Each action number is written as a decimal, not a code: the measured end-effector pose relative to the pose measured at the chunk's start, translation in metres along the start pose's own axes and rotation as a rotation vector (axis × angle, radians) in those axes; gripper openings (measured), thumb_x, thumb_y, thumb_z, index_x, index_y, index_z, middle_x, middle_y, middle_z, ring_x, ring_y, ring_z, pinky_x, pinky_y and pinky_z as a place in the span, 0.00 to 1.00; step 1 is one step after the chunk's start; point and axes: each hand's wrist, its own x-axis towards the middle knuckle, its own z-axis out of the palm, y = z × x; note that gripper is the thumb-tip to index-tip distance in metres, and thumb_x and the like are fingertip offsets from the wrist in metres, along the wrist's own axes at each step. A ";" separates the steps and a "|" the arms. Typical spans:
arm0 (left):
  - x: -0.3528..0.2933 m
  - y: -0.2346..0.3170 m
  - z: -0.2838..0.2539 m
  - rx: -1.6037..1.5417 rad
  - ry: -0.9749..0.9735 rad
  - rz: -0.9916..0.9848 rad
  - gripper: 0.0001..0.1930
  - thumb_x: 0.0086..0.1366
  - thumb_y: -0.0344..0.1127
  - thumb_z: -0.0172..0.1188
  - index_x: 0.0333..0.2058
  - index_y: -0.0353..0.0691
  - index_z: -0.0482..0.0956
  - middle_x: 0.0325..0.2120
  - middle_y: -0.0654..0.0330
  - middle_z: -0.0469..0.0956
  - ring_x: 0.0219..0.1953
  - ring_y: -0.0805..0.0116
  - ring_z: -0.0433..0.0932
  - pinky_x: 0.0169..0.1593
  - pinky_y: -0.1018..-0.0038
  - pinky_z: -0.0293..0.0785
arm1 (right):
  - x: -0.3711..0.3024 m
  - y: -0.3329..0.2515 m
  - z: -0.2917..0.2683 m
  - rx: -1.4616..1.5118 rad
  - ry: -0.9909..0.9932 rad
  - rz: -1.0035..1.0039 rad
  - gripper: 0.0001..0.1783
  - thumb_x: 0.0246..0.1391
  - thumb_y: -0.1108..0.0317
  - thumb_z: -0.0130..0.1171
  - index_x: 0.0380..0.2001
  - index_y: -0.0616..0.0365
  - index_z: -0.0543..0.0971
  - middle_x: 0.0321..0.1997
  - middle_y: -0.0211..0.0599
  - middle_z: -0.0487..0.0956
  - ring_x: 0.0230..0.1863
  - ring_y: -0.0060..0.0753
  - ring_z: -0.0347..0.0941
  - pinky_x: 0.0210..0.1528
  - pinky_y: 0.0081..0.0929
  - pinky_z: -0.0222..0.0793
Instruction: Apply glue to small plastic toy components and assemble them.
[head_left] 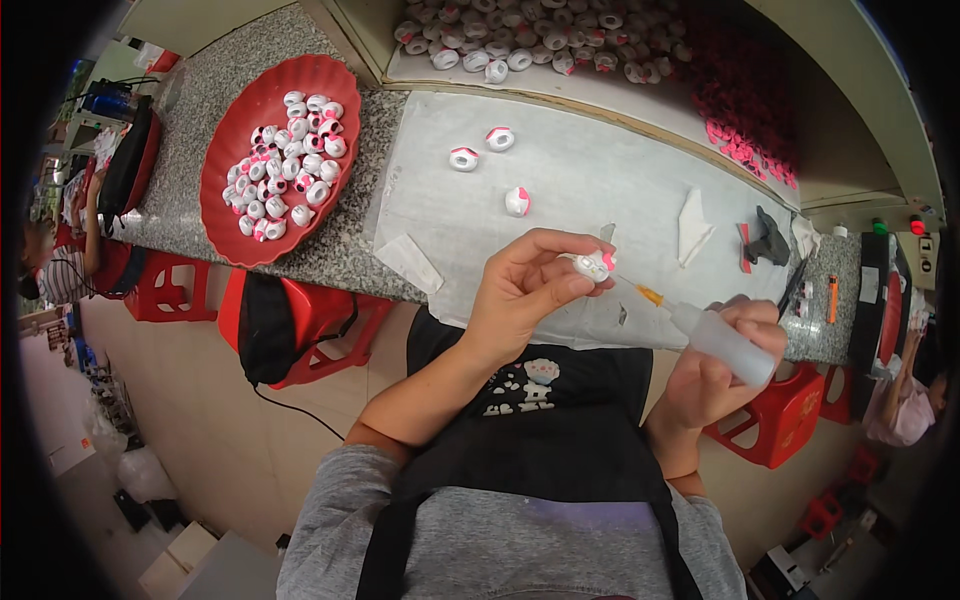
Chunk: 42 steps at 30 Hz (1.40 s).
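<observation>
Between the thumb and fingers of my left hand (530, 290) is a small white figurine head with a pink patch (594, 265). My right hand (735, 365) is wrapped round a translucent squeeze bottle (722, 343). An orange-based needle tip (649, 295) on the bottle points at the head, close to its pink patch; whether they touch I cannot tell. Two similar white-and-pink heads, one (463, 159) beside another (500, 138), lie on the white sheet (580, 150) beyond my hands. A third head (517, 201) rests nearer my left hand.
A red scalloped bowl (222, 170) of similar heads stands at left. Behind, a shelf holds many white pieces (520, 58) and a pink pile (750, 150). At right lie a folded white paper (693, 228), a dark cloth (768, 240) and an orange pen (832, 300). Red stools (350, 335) stand below.
</observation>
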 end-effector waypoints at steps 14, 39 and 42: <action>-0.002 0.003 0.006 0.035 0.014 0.018 0.17 0.49 0.23 0.52 0.40 0.33 0.62 0.38 0.51 0.67 0.41 0.67 0.68 0.45 0.71 0.65 | -0.007 -0.008 0.000 -0.112 -0.288 -0.191 0.22 0.25 0.68 0.67 0.27 0.57 0.67 0.28 0.34 0.65 0.23 0.24 0.65 0.21 0.16 0.64; -0.002 0.001 0.004 0.035 -0.002 -0.002 0.17 0.49 0.23 0.51 0.40 0.33 0.62 0.38 0.50 0.67 0.40 0.67 0.69 0.45 0.69 0.66 | -0.010 -0.005 0.001 -0.195 -0.251 -0.248 0.20 0.29 0.64 0.64 0.24 0.57 0.65 0.23 0.33 0.62 0.18 0.19 0.56 0.16 0.13 0.55; -0.002 0.002 0.005 0.038 0.001 -0.004 0.17 0.49 0.23 0.51 0.40 0.33 0.62 0.38 0.50 0.67 0.40 0.67 0.68 0.45 0.69 0.66 | -0.009 -0.004 0.003 -0.167 -0.236 -0.259 0.18 0.31 0.65 0.62 0.24 0.57 0.64 0.24 0.33 0.61 0.18 0.20 0.55 0.16 0.13 0.53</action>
